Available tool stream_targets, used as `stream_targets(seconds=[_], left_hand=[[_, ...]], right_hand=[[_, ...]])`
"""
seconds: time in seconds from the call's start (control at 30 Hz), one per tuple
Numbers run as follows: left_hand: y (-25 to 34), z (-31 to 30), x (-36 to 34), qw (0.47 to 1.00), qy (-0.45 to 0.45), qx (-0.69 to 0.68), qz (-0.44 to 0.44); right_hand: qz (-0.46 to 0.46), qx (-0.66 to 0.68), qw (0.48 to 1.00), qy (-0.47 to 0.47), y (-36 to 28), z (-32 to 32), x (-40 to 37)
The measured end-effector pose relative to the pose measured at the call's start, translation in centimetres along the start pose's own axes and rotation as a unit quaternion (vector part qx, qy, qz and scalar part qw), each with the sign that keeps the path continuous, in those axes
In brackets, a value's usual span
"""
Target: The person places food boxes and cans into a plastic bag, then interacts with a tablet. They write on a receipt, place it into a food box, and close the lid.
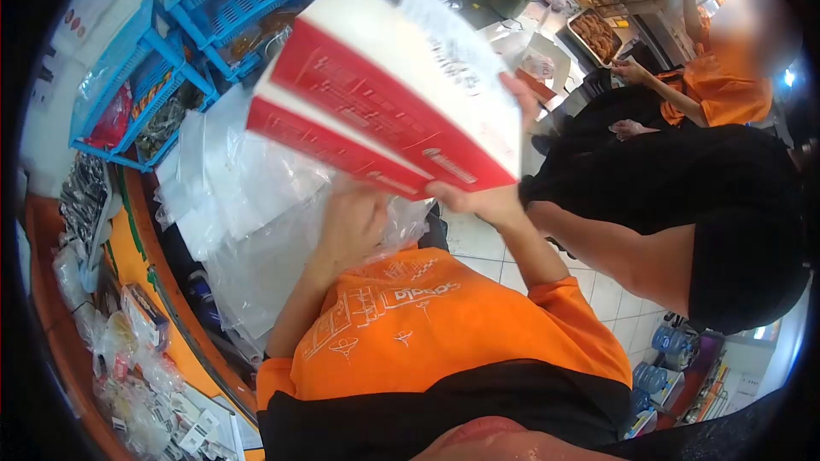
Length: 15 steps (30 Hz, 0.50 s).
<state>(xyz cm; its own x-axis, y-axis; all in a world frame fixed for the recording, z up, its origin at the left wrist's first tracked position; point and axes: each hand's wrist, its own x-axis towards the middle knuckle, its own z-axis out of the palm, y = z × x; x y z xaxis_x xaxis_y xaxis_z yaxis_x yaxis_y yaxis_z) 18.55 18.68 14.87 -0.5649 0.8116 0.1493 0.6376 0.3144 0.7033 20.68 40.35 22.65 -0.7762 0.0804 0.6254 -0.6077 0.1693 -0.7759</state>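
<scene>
A red-and-white box is held tilted at chest height, in front of an orange shirt. The right hand is clamped on the box's lower right corner: the palm is set under the edge and a fingertip is curled up over the right end. The left hand is seen just below the box's underside. Its fingers are hidden behind the box, so their spread and hold cannot be told. Clear plastic bags are piled below and left of the box (partly covered by it). Blue baskets are noted above and left of the box. A co-worker's arm is recorded well right of the box, near a food tray.
</scene>
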Motion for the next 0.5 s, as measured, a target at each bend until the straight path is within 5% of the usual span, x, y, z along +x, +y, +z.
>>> stream_targets(seconds=[0.07,0.13,0.23,0.3,0.37,0.4,0.5], left_hand=[[-1.3,-0.5,0.6,0.962,0.197,0.177,-0.068],[-4.6,-0.2,-0.9,0.971,0.152,-0.059,-0.177],[-11.0,0.3,-4.3,0.966,0.055,-0.149,-0.205],[-13.2,-1.5,-6.8,0.949,0.001,-0.222,-0.223],[-14.5,-4.7,-9.0,0.927,-0.031,-0.318,-0.195],[-13.1,-5.8,-9.2,0.929,0.02,-0.317,-0.188],[-7.4,-8.1,-8.2,0.907,-0.026,-0.351,-0.232]], right_hand=[[0.046,0.123,0.99,0.041,1.1,2.5,-1.3],[0.07,0.12,0.989,0.056,3.8,4.6,-4.1],[0.041,-0.038,0.998,0.042,7.2,6.6,-8.5],[0.098,0.124,0.987,-0.007,10.1,7.3,-11.8],[0.098,0.1,0.989,-0.042,13.1,5.8,-15.6],[0.105,0.088,0.987,-0.083,13.8,5.0,-16.2],[0.007,-0.046,0.988,-0.149,12.4,1.9,-15.5]])
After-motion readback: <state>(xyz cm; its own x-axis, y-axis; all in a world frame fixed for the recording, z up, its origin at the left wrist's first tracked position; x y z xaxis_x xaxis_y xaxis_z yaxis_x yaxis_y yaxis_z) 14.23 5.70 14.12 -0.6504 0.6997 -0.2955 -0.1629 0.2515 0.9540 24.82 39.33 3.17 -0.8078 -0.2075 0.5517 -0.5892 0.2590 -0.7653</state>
